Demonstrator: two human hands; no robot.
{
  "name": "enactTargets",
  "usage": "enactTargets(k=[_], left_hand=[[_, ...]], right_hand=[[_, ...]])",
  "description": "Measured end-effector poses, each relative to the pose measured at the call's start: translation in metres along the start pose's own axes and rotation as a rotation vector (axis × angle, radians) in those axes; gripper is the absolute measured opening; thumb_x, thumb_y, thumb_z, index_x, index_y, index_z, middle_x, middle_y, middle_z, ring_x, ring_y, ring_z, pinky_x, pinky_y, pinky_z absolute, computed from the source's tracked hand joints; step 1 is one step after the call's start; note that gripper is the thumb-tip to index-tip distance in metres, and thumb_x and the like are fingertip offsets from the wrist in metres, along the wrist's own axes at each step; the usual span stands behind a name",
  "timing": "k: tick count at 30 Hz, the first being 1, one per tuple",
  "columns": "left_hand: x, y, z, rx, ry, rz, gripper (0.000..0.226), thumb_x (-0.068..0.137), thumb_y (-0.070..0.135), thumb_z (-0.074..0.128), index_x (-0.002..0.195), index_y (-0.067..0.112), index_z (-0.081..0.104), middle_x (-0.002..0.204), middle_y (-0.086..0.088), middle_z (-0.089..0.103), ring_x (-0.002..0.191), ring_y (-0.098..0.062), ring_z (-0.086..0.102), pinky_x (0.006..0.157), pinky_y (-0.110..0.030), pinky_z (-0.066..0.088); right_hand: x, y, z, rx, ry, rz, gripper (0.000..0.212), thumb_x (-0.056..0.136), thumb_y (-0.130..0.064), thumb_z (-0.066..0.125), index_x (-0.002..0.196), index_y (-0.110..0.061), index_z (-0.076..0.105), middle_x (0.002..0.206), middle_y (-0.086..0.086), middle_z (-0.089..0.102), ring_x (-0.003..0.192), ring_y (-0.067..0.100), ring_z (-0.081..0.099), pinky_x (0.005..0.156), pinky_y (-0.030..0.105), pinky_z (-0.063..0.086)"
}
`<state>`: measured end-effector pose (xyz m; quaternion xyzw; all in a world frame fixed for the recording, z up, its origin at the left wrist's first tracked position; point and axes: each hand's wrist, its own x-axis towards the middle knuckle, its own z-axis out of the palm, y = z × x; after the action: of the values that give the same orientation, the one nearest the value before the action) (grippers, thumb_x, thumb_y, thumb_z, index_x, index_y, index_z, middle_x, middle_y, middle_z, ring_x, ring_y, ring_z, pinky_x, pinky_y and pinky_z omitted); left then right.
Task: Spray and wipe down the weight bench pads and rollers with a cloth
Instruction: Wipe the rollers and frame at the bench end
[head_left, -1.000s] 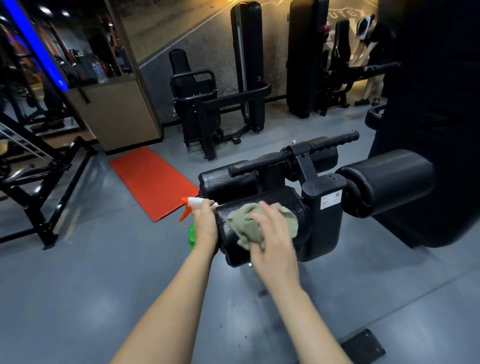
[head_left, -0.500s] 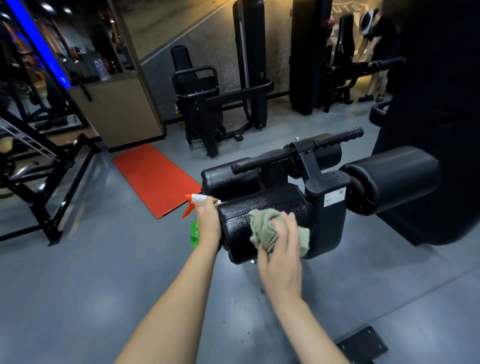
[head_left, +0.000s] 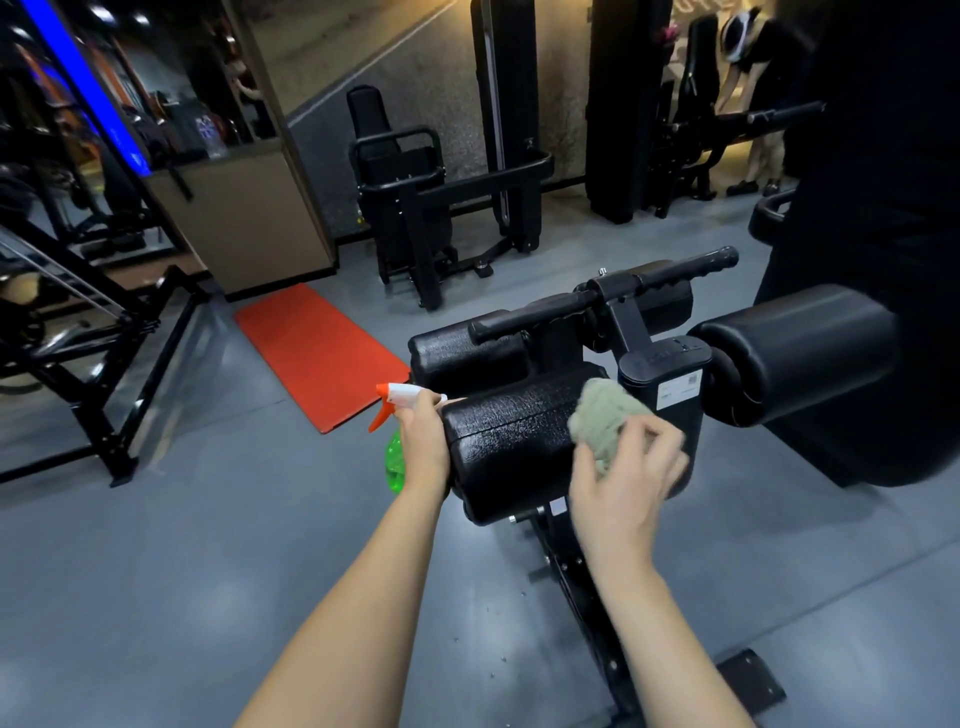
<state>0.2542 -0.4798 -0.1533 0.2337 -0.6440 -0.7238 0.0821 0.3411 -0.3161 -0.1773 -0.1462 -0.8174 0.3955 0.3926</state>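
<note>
Grips the spray bottle (head_left: 395, 458) in the left hand (head_left: 423, 441), just beside the black roller (head_left: 509, 441). Presses the green cloth (head_left: 602, 418) onto the roller with the right hand (head_left: 623, 483), fingers curled round it. Brackets the roller between both hands.

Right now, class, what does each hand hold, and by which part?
The left hand grips the spray bottle at its neck. The right hand holds the cloth by its lower part against the roller.
</note>
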Motion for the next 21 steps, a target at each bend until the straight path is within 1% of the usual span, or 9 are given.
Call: enactTargets(k=[3, 5, 7, 9, 11, 13, 16, 19, 21], left_hand=[[0.0, 0.002, 0.001, -0.003, -0.007, -0.016, 0.057, 0.077, 0.041, 0.053, 0.128, 0.015, 0.051, 0.099, -0.006, 0.064, 0.09, -0.024, 0.061, 0.076, -0.035, 0.045], [0.0, 0.003, 0.001, -0.014, -0.016, -0.037, 0.062, 0.072, 0.042, 0.053, 0.126, 0.013, 0.051, 0.097, -0.006, 0.061, 0.088, -0.025, 0.059, 0.077, -0.037, 0.045], [0.0, 0.002, 0.002, -0.01, -0.024, -0.028, 0.064, 0.073, 0.043, 0.053, 0.13, 0.012, 0.05, 0.099, -0.005, 0.062, 0.09, -0.025, 0.06, 0.078, -0.037, 0.045], [-0.001, 0.001, 0.002, 0.018, -0.002, -0.012, 0.059, 0.079, 0.042, 0.053, 0.132, 0.014, 0.049, 0.103, -0.006, 0.066, 0.094, -0.026, 0.063, 0.078, -0.037, 0.045], [-0.001, 0.001, 0.001, 0.028, 0.013, -0.005, 0.064, 0.075, 0.045, 0.051, 0.132, 0.016, 0.05, 0.108, -0.008, 0.069, 0.1, -0.027, 0.065, 0.081, -0.038, 0.045], [-0.001, 0.002, 0.002, 0.025, 0.019, 0.002, 0.069, 0.069, 0.048, 0.049, 0.129, 0.015, 0.051, 0.108, -0.008, 0.069, 0.101, -0.028, 0.065, 0.081, -0.038, 0.045], [0.001, 0.001, 0.002, 0.003, 0.011, -0.011, 0.066, 0.066, 0.047, 0.05, 0.124, 0.015, 0.052, 0.102, -0.007, 0.068, 0.096, -0.027, 0.064, 0.082, -0.039, 0.047], [0.005, 0.0, -0.001, 0.017, 0.009, -0.011, 0.056, 0.068, 0.047, 0.051, 0.115, 0.016, 0.052, 0.094, -0.006, 0.064, 0.091, -0.027, 0.061, 0.078, -0.038, 0.045], [0.007, 0.001, -0.002, 0.045, 0.008, -0.032, 0.036, 0.079, 0.043, 0.053, 0.104, 0.018, 0.047, 0.079, -0.004, 0.053, 0.079, -0.026, 0.054, 0.071, -0.039, 0.039]], right_hand=[[-0.02, -0.03, 0.002, 0.086, -0.279, -0.329, 0.042, 0.072, -0.022, 0.07, 0.112, -0.014, 0.063, 0.118, 0.003, 0.045, 0.1, 0.025, 0.041, 0.091, 0.037, 0.038], [-0.023, -0.038, 0.003, 0.161, -0.466, -0.42, 0.051, 0.069, -0.02, 0.072, 0.118, -0.026, 0.062, 0.12, -0.005, 0.045, 0.101, 0.02, 0.041, 0.093, 0.03, 0.039], [-0.01, -0.028, 0.002, 0.202, -0.421, -0.356, 0.061, 0.066, -0.009, 0.077, 0.12, -0.032, 0.059, 0.12, -0.005, 0.045, 0.102, 0.017, 0.04, 0.094, 0.022, 0.038], [0.005, -0.007, -0.004, 0.211, -0.276, -0.182, 0.068, 0.064, -0.001, 0.083, 0.121, -0.03, 0.059, 0.117, -0.004, 0.044, 0.105, 0.019, 0.042, 0.095, 0.02, 0.036], [0.018, 0.009, -0.012, 0.209, -0.145, 0.009, 0.056, 0.071, -0.006, 0.081, 0.121, -0.018, 0.062, 0.116, -0.002, 0.043, 0.108, 0.023, 0.049, 0.099, 0.031, 0.042], [0.02, 0.011, -0.013, 0.196, -0.046, 0.123, 0.039, 0.079, -0.018, 0.075, 0.114, -0.007, 0.063, 0.115, 0.0, 0.045, 0.104, 0.02, 0.053, 0.097, 0.042, 0.048], [-0.001, -0.01, -0.004, 0.169, -0.022, 0.021, 0.041, 0.075, -0.01, 0.078, 0.113, -0.006, 0.064, 0.119, 0.007, 0.048, 0.104, 0.024, 0.052, 0.097, 0.035, 0.045], [-0.039, -0.041, 0.012, 0.25, -0.182, -0.164, 0.051, 0.07, -0.014, 0.08, 0.117, -0.022, 0.063, 0.125, 0.003, 0.045, 0.107, 0.028, 0.055, 0.099, 0.031, 0.045], [-0.057, -0.054, 0.017, 0.315, -0.302, -0.245, 0.051, 0.071, -0.018, 0.077, 0.118, -0.029, 0.061, 0.126, -0.004, 0.043, 0.107, 0.026, 0.056, 0.098, 0.03, 0.047]])
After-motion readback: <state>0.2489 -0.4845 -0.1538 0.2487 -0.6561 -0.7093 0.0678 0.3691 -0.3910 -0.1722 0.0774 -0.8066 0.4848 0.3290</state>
